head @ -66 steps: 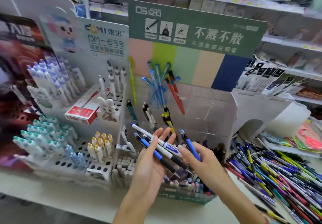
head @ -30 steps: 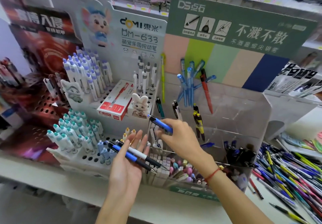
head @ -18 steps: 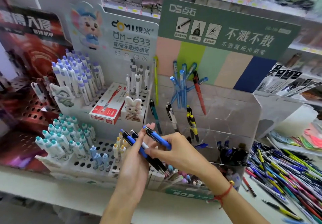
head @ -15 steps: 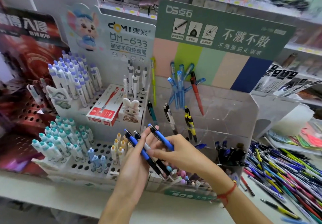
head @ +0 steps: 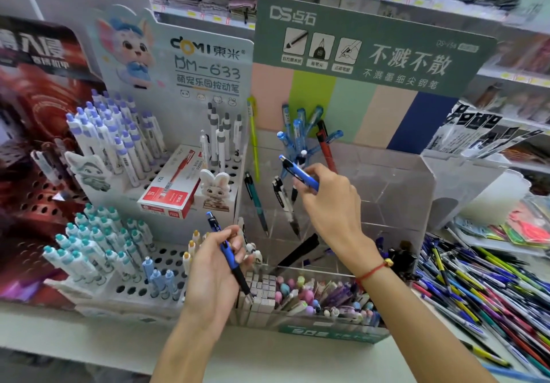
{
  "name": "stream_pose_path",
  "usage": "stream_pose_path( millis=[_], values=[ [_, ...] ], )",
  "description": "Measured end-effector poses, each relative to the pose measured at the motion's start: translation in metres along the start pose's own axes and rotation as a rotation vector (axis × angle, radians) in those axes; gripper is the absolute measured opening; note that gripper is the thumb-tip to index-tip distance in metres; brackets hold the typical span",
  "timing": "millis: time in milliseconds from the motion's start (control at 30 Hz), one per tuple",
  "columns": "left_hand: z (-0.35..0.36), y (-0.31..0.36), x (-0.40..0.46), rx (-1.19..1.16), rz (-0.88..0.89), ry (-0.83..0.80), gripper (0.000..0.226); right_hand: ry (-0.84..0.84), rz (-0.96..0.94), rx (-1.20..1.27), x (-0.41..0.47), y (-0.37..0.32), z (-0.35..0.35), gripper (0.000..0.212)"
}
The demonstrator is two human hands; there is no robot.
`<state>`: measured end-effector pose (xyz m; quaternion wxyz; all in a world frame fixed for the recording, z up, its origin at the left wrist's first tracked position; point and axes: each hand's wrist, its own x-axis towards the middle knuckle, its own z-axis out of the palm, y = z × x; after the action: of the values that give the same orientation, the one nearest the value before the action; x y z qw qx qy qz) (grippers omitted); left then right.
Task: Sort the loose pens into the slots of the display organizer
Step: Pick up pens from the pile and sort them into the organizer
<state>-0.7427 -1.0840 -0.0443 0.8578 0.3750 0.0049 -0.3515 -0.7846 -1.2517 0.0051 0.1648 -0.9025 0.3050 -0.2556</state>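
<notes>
Task well short of done: clear organizer holds only a few pens; its upper slots carry a cluster of light-blue pens and one red pen. Large loose pile remains on the counter, to the right. My right hand pinches a blue pen over the slots. My left hand grips a second blue pen low, near the front bin.
</notes>
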Motion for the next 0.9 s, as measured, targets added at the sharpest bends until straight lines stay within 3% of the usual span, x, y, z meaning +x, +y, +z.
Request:
stream_pose_path(
  millis=[167,333,400,533,667,800,900],
  values=[
    [0.0,0.001,0.0,0.036,0.013,0.008,0.017,-0.11,0.055,-0.074,0.0,0.001,0.0,0.034],
    [0.004,-0.003,0.002,0.132,0.002,0.007,0.019,-0.125,0.072,0.324,-0.018,0.007,-0.013,0.024],
    [0.009,-0.005,0.002,0.322,0.029,-0.028,0.026,-0.256,0.108,0.438,-0.031,0.012,-0.019,0.028],
    [0.021,-0.011,-0.002,0.813,0.088,-0.224,0.039,-0.604,0.047,0.393,-0.056,0.027,-0.029,0.028],
    [0.042,-0.024,0.001,0.929,0.057,-0.396,0.032,-0.752,-0.068,0.453,-0.073,0.03,-0.038,0.024],
    [0.051,-0.034,0.009,0.918,0.043,-0.477,0.03,-0.645,-0.054,0.513,-0.078,0.037,-0.046,0.021],
    [0.041,-0.033,0.02,1.125,0.262,-0.351,0.054,-0.327,0.111,0.576,-0.066,0.057,-0.059,0.016]
  ],
)
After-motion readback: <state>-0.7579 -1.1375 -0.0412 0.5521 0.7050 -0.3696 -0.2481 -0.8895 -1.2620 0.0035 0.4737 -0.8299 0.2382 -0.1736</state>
